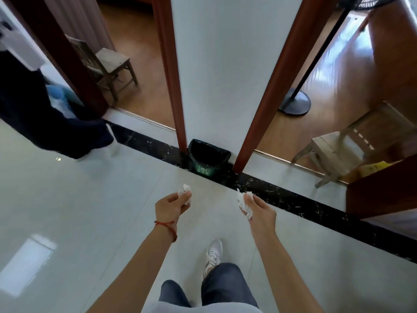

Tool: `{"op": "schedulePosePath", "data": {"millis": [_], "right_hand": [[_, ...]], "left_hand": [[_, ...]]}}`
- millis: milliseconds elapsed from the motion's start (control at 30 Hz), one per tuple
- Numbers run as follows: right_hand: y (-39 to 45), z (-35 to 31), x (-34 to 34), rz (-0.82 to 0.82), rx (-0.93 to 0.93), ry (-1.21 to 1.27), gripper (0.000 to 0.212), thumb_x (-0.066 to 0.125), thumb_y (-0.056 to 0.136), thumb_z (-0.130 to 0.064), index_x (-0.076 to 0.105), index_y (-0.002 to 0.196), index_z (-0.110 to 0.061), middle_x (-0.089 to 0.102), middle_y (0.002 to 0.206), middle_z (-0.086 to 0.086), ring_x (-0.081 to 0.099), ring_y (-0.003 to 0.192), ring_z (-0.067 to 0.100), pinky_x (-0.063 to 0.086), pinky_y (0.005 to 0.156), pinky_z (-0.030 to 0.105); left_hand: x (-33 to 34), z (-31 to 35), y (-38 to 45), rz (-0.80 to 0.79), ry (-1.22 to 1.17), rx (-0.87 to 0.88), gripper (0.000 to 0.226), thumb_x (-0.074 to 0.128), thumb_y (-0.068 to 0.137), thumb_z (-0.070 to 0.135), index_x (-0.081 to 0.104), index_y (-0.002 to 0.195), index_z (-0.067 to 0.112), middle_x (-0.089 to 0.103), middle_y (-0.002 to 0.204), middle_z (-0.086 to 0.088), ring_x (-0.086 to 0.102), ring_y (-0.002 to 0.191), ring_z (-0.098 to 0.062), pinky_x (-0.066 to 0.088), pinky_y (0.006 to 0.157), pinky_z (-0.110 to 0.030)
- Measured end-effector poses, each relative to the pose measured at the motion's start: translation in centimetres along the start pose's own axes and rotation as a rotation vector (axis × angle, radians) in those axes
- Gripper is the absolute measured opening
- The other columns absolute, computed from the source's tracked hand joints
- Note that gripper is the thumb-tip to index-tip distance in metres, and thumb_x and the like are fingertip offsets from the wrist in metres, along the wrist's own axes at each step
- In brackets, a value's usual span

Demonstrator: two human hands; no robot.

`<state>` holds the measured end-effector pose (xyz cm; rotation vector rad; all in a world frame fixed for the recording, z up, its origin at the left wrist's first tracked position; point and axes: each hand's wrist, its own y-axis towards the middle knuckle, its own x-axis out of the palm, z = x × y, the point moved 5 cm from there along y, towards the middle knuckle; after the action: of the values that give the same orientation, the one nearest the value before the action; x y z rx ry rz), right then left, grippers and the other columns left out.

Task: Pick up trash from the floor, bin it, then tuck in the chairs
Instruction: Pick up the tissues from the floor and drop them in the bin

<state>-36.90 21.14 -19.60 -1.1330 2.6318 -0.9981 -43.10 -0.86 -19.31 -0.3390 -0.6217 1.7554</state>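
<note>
Both arms bare, no sleeves seen. Thin red string band [168, 227] tied round left wrist, knot with short loose end hanging. Right wrist plain. Dark blue-grey jeans [222, 284] on both legs. White sneaker [213, 254] with white laces on one foot. Pale grey shirt hem [196, 309] at bottom edge.

One head-worn wide-angle camera looks forward and steeply down, near the outstretched arms, toward the tiled floor [79, 211].

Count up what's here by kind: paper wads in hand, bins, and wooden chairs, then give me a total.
Paper wads: 2, one in the left hand at, one in the right hand at
Bins: 1
Wooden chairs: 2
Total: 5
</note>
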Motion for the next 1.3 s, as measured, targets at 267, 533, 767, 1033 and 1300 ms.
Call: {"op": "schedulePosePath", "data": {"millis": [267, 533, 767, 1033, 1300], "right_hand": [[7.8, -4.2, 4.8, -0.061, 0.002, -0.092, 0.019, 0.069, 0.079, -0.008, 0.069, 0.098, -0.006, 0.070, 0.099, 0.013, 0.065, 0.097, 0.028, 0.051, 0.090, 0.039], [13.2, -4.1, 8.0, 0.005, 0.023, -0.091, 0.009, 0.068, 0.081, -0.009, 0.072, 0.088, -0.013, 0.069, 0.097, 0.012, 0.065, 0.093, 0.024, 0.053, 0.087, 0.036], [18.7, -2.3, 11.1, 0.183, 0.061, -0.051, 0.008, 0.070, 0.080, -0.010, 0.073, 0.079, -0.017, 0.069, 0.084, 0.018, 0.065, 0.090, 0.023, 0.052, 0.090, 0.040], [25.5, 0.5, 13.8, 0.214, 0.088, -0.014, 0.013, 0.067, 0.081, -0.007, 0.071, 0.088, -0.019, 0.071, 0.095, 0.006, 0.066, 0.096, 0.024, 0.051, 0.086, 0.033], [31.1, 3.8, 12.9, 0.238, 0.124, -0.021, 0.018, 0.069, 0.079, -0.006, 0.070, 0.097, -0.010, 0.071, 0.097, 0.009, 0.067, 0.096, 0.026, 0.052, 0.089, 0.038]], "left_hand": [[5.9, 3.8, 6.4, 0.033, 0.021, -0.024, 0.016, 0.068, 0.077, 0.004, 0.065, 0.091, -0.003, 0.062, 0.092, -0.016, 0.059, 0.077, -0.022, 0.056, 0.062, -0.018], [9.0, 4.8, 14.0, -0.014, 0.103, -0.126, 0.015, 0.069, 0.077, 0.006, 0.065, 0.088, -0.002, 0.064, 0.090, -0.012, 0.061, 0.075, -0.017, 0.054, 0.074, -0.027], [11.1, 5.3, 21.8, -0.097, 0.239, -0.193, 0.015, 0.069, 0.077, 0.007, 0.063, 0.064, 0.002, 0.058, 0.070, -0.010, 0.056, 0.069, -0.019, 0.056, 0.064, -0.017], [13.4, 3.7, 29.9, -0.159, 0.290, -0.223, 0.005, 0.069, 0.077, 0.005, 0.067, 0.072, 0.005, 0.064, 0.075, -0.008, 0.060, 0.072, -0.019, 0.057, 0.065, -0.019], [14.3, -0.3, 36.2, -0.103, 0.306, -0.258, 0.018, 0.070, 0.076, 0.007, 0.066, 0.089, -0.005, 0.065, 0.081, -0.009, 0.062, 0.073, -0.017, 0.057, 0.066, -0.019]]}}
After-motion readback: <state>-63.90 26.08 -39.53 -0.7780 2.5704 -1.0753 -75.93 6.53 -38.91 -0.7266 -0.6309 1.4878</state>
